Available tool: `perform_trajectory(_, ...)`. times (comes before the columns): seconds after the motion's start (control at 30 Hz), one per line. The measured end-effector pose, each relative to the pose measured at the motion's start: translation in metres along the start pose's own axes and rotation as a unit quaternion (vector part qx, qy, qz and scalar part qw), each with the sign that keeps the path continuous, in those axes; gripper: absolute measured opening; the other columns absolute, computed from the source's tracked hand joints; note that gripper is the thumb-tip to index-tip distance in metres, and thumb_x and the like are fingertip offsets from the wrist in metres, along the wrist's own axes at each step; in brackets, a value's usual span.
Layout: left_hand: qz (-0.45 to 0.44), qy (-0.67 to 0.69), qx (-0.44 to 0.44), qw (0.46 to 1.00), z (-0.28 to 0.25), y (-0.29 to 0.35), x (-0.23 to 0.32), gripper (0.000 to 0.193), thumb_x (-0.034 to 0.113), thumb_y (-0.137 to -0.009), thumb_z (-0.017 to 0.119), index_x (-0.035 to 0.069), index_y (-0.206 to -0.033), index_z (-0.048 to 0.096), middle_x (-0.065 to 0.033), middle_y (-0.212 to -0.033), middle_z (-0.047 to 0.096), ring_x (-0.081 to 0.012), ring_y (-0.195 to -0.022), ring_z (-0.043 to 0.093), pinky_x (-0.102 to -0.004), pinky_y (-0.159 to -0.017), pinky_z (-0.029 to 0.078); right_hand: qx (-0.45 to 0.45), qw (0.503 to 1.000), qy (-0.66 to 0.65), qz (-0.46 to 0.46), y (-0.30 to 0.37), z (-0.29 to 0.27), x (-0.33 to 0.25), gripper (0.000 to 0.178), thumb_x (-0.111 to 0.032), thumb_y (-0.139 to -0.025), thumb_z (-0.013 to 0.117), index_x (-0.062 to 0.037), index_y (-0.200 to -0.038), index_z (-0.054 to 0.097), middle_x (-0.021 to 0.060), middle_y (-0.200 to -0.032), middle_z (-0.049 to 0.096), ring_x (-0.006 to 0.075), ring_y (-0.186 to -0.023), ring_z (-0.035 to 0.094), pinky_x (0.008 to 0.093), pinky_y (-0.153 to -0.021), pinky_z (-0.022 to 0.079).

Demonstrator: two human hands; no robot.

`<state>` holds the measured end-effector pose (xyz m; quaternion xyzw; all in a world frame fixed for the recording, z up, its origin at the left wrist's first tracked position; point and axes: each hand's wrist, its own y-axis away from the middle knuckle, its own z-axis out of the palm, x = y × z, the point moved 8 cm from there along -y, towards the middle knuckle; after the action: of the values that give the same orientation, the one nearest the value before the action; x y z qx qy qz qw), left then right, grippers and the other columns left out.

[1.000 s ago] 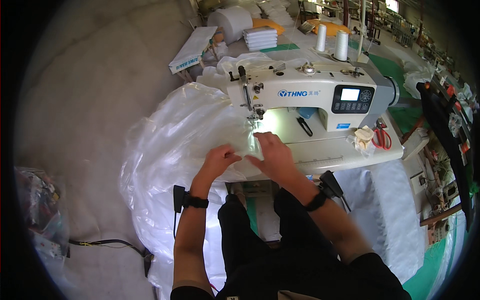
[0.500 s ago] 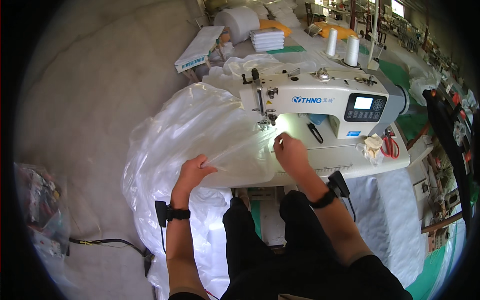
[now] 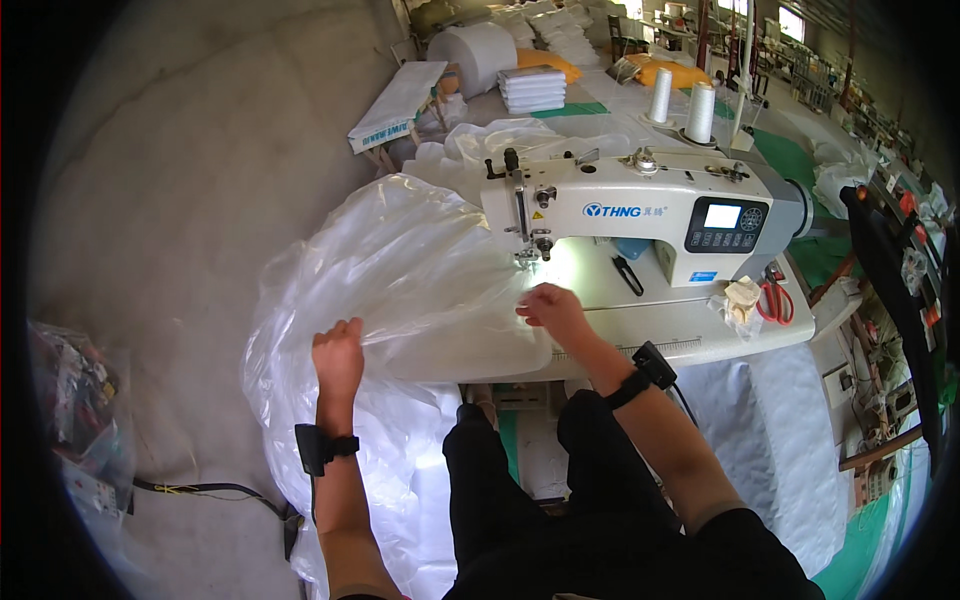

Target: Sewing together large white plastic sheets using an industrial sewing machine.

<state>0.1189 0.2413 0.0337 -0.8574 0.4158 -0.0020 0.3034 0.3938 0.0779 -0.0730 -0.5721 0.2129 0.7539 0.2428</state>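
Observation:
A large sheet of thin, clear plastic (image 3: 400, 245) spreads across the left of the sewing table and hangs down to the floor in folds. My left hand (image 3: 339, 352) is closed on its near left part, pulling creases across it. Close in front of the needle, the fingers of my right hand (image 3: 552, 310) pinch the sheet's right edge. The white sewing machine (image 3: 600, 190) stands just beyond, its lamp lighting the presser foot (image 3: 526, 259). Part of the sheet reaches the foot; exactly how it lies there is hard to make out.
Black thread snips (image 3: 628, 275) lie under the machine's arm. Red-handled scissors (image 3: 776, 302) and a crumpled cloth (image 3: 742, 298) rest at the table's right. Two white thread cones (image 3: 700, 113) stand behind. A bag of scraps (image 3: 85, 400) and a black cable (image 3: 215, 488) are at floor left.
My left hand has moved left and slightly up, drawing the plastic sheet tauter. My right hand has shifted left and a little nearer to me along the sheet's edge.

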Motion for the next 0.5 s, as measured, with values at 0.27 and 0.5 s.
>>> perform_trajectory(0.27, 0.174, 0.098, 0.028, 0.98, 0.0, 0.06, 0.033, 0.038, 0.001, -0.064, 0.057, 0.013, -0.098, 0.068, -0.0043, -0.077, 0.049, -0.0224, -0.08, 0.052, -0.0379, -0.073, 0.04, 0.089, 0.691, 0.637, -0.331, 0.061, 0.001, -0.031, 0.016, -0.021, -0.078, 0.062, -0.0102, -0.088, 0.068, 0.0086, -0.113, 0.061, 0.0303, -0.112, 0.049, 0.0426, -0.091, 0.036)
perform_trajectory(0.5, 0.056, 0.277, 0.039, 0.958, -0.047, 0.059, 0.054, 0.043, -0.001, -0.06, 0.063, 0.007, -0.102, 0.066, -0.0121, -0.116, 0.055, -0.0352, -0.113, 0.047, -0.0458, -0.095, 0.036, 0.153, 0.909, 0.371, -0.109, 0.094, -0.043, -0.028, 0.041, -0.022, -0.079, 0.063, -0.0001, -0.112, 0.054, 0.0201, -0.108, 0.06, 0.0314, -0.089, 0.062, 0.0407, -0.078, 0.047)
